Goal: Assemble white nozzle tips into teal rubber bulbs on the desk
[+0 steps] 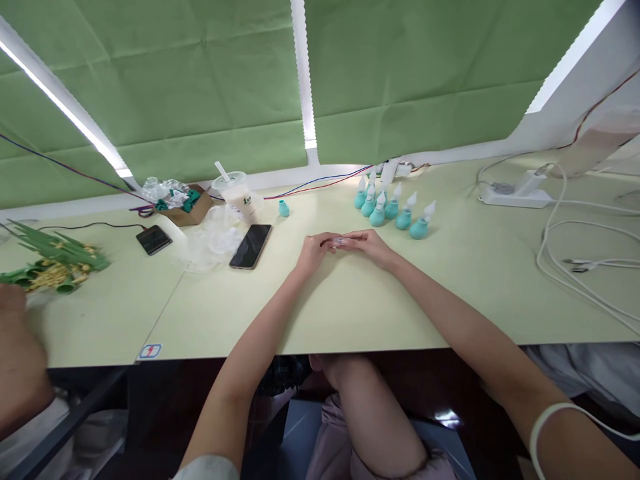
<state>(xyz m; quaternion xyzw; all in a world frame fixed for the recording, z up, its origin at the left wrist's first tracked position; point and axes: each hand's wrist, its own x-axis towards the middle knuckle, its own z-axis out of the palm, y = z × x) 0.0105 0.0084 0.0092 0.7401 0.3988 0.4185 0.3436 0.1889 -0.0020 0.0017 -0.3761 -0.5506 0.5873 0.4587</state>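
Note:
My left hand (316,251) and my right hand (369,245) meet above the middle of the table, fingertips closed together on a small clear piece (338,241). Its kind is hard to tell, since the fingers cover most of it. Just beyond my right hand stand several small teal bulb-shaped pieces with pointed white tips, the nearest being a teal bulb (419,228). One teal bulb without a tip (284,209) stands apart, beyond my left hand.
Left of my hands lie a black phone (251,247) and a crumpled clear bag (213,239), near a drink cup (240,198) and a small cardboard box (193,212). A white power strip (517,198) with loose cables is at right. Another person's arm (20,353) reaches in near green plastic stems (55,248).

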